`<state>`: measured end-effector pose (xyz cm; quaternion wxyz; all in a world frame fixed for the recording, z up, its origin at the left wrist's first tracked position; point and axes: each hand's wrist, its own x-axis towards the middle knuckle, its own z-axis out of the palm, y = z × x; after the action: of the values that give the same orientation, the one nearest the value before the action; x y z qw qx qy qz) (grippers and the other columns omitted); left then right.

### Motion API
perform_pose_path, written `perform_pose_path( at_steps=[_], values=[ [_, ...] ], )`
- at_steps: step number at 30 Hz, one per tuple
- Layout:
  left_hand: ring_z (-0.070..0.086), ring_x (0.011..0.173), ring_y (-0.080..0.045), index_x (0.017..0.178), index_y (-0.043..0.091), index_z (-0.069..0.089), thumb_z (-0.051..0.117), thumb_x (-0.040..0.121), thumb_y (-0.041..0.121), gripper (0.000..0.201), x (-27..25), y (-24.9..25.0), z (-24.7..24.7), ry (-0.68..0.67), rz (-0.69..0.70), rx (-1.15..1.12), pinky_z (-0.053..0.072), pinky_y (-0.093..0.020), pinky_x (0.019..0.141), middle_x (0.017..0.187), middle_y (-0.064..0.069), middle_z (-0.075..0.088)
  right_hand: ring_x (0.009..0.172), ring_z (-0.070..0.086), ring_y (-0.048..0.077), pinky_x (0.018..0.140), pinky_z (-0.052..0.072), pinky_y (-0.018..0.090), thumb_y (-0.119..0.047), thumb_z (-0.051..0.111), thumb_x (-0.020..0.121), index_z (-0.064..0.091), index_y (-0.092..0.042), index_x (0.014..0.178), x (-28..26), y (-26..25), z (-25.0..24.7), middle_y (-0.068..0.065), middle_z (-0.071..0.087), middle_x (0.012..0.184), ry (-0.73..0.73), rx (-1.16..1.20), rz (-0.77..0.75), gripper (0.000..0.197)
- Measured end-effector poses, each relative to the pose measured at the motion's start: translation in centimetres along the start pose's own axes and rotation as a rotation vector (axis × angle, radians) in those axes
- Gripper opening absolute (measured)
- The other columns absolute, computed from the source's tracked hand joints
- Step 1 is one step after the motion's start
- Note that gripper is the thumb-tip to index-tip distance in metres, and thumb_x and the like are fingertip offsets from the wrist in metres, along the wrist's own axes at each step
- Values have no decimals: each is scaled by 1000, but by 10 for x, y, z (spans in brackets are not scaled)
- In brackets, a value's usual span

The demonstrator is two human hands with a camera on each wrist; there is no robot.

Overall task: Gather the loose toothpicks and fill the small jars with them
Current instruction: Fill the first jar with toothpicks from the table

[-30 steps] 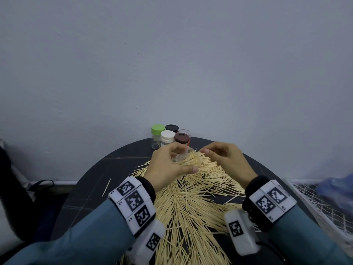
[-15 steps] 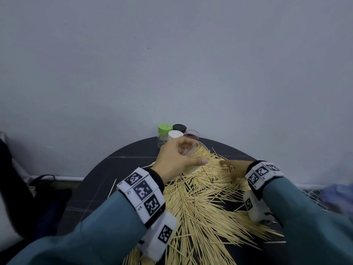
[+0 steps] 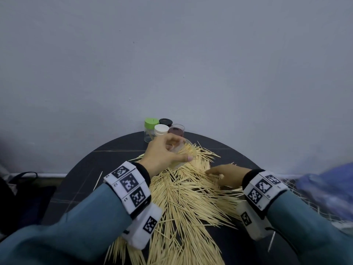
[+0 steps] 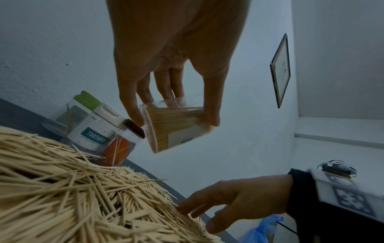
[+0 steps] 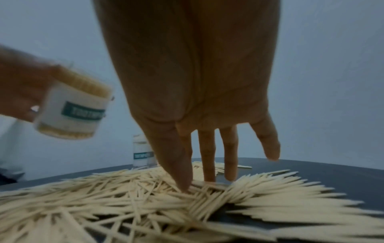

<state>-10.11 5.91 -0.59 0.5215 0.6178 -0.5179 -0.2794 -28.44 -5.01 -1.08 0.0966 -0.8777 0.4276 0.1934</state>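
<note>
A wide heap of loose toothpicks [image 3: 183, 196] [image 4: 72, 197] [image 5: 145, 197] covers the round dark table [image 3: 80, 180]. My left hand [image 3: 164, 153] [image 4: 172, 115] grips a clear lidless jar [image 4: 176, 126] [image 5: 72, 108], tilted above the heap's far end and packed with toothpicks. My right hand [image 3: 225, 176] [image 5: 209, 174] reaches down to the heap's right side, straight fingers [image 4: 187, 208] touching the toothpicks, holding nothing. Several small jars stand at the table's far edge: green lid [image 3: 150, 127] [image 4: 83, 102], white lid [image 3: 161, 130], black lid [image 3: 165, 121], brown lid [image 3: 175, 131].
A grey wall rises right behind the jars. A white wire basket [image 3: 298, 190] with a blue bag [image 3: 332, 184] sits beside the table at right. A dark bag [image 3: 23, 196] lies on the floor at left. Stray toothpicks [image 3: 97, 180] lie apart from the heap.
My right hand left the jar's mouth and dropped down to the right side of the heap. My left hand kept holding the jar in about the same place.
</note>
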Motion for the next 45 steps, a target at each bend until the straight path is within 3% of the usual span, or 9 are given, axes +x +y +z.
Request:
perform_pose_path(
  at_steps=[7,13,18,23,26,31,35,38,45],
  values=[
    [56,105,-14,117,20,62,84,62,32,61,-8,6,4,-28,0,38,46,-29,84,116,4,61,95,51,14,82,43,22,-3,66,81,50,-16,128,-43,28,-2,6,57,125,-46,26,73,51],
    [54,108,-16,118,19,62,83,63,28,60,-14,9,11,-59,-7,25,44,-30,84,118,1,60,89,50,11,59,40,13,1,70,76,57,-13,117,-80,41,18,1,58,104,-176,-128,108,45],
    [55,109,-17,114,20,63,84,64,27,56,-19,10,17,-81,13,39,44,-30,85,119,1,61,88,47,13,56,35,14,0,67,80,46,-27,70,-85,42,33,10,60,120,-174,-259,50,35],
    [55,109,-16,108,25,63,84,64,26,49,-21,10,17,-82,32,38,43,-30,87,116,4,61,80,64,20,76,52,26,6,64,75,56,-26,63,-86,40,34,10,70,100,-58,-212,-5,35],
    [54,109,-16,110,24,63,83,64,27,51,-20,9,17,-77,36,49,42,-30,87,115,4,61,61,56,9,73,52,23,9,58,74,69,-14,78,-85,37,34,10,72,90,-4,-107,-59,26],
    [55,109,-16,112,23,63,84,63,28,53,-19,7,17,-74,34,52,44,-31,89,115,4,62,71,55,9,73,48,22,3,61,76,70,-11,91,-67,23,37,-4,61,77,117,-58,-159,22],
    [55,110,-16,115,23,62,83,64,29,55,-18,6,16,-74,32,60,46,-34,92,117,4,61,101,46,13,83,44,27,-18,74,74,52,-17,110,-56,12,37,-4,46,108,251,-100,-113,42],
    [54,111,-16,112,27,61,84,63,31,54,-17,5,16,-73,23,65,45,-35,93,119,4,61,117,41,16,89,42,28,-23,75,73,44,-15,123,-53,6,33,-2,43,126,197,-125,-58,59],
    [54,110,-16,113,23,62,84,64,27,54,-16,3,19,-81,16,46,42,-30,86,117,4,62,103,48,22,90,42,30,-22,67,81,47,-5,121,-42,2,32,11,51,123,89,-91,-19,48]
  ],
)
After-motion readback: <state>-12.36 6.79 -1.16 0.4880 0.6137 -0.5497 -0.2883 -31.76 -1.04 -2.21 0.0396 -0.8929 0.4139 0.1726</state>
